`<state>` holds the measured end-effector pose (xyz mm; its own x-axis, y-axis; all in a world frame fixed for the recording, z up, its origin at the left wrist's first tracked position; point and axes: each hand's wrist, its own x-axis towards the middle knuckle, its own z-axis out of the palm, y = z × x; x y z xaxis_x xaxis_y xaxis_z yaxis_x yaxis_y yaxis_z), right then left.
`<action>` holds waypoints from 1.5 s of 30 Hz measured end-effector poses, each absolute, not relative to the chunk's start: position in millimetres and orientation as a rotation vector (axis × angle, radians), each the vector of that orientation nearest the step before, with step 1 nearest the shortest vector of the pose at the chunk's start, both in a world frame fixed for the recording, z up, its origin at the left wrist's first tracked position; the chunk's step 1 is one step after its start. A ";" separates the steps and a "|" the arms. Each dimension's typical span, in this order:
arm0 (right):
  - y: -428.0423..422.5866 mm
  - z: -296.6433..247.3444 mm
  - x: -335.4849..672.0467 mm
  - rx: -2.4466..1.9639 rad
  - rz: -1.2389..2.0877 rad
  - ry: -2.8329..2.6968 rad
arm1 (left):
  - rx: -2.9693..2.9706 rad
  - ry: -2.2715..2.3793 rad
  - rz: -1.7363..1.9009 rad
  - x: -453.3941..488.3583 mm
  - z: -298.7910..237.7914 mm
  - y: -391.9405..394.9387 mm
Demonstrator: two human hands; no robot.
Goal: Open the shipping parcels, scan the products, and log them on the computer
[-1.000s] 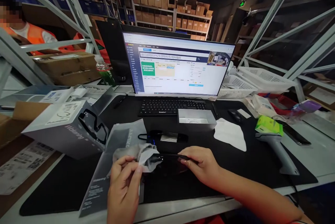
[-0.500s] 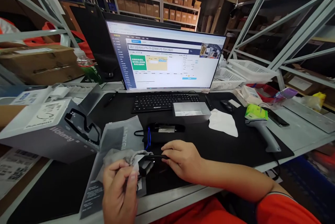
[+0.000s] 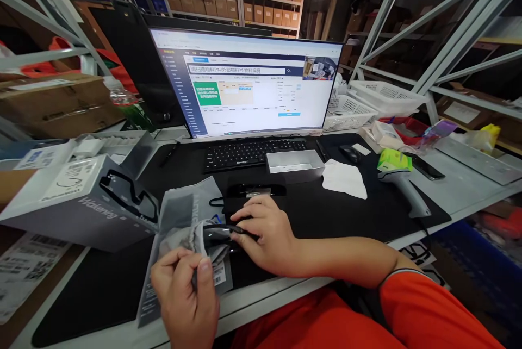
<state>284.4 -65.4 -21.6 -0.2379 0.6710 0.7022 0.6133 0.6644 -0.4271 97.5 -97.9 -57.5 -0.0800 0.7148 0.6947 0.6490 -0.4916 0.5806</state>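
Note:
My left hand (image 3: 187, 292) is closed on the edge of a soft grey pouch (image 3: 181, 237), pinching its mouth between thumb and fingers. Dark glasses (image 3: 219, 233) stick out of the pouch opening, partly hidden inside it. My right hand (image 3: 265, 235) pinches the glasses by their black frame, thumb below and fingers above. Beneath the pouch lies a grey printed plastic bag (image 3: 173, 207). Just beyond my right hand is a black case (image 3: 234, 190) with a shiny strip, partly covered by that hand.
A grey box with a glasses picture (image 3: 110, 207) stands at left. Ahead are a keyboard (image 3: 253, 154), a monitor (image 3: 244, 99) and an open silver box (image 3: 296, 163). A white cloth (image 3: 345, 179), a mouse (image 3: 349, 153) and a barcode scanner (image 3: 402, 183) lie to the right.
More of the glasses shows outside the pouch. My right hand has shifted slightly left and up, now covering part of the black case. The camera view has shifted a little.

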 end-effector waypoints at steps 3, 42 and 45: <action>-62.8 -18.7 288.8 -0.853 -0.205 -2.212 | 2.064 1.557 1.643 94.2 -61.9 -97.8; -24.1 -64.3 269.5 -0.769 0.785 -2.414 | 1.697 1.909 1.170 81.6 -117.5 -136.8; -26.6 -55.6 268.5 -0.878 0.766 -2.389 | 1.399 1.888 1.107 89.4 -106.8 -129.3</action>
<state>268.5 -26.6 -55.6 -0.6793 0.6940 0.2386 0.4260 0.6376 -0.6419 89.4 -129.3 -106.8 -0.3173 0.9470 0.0501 0.5060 0.1244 0.8535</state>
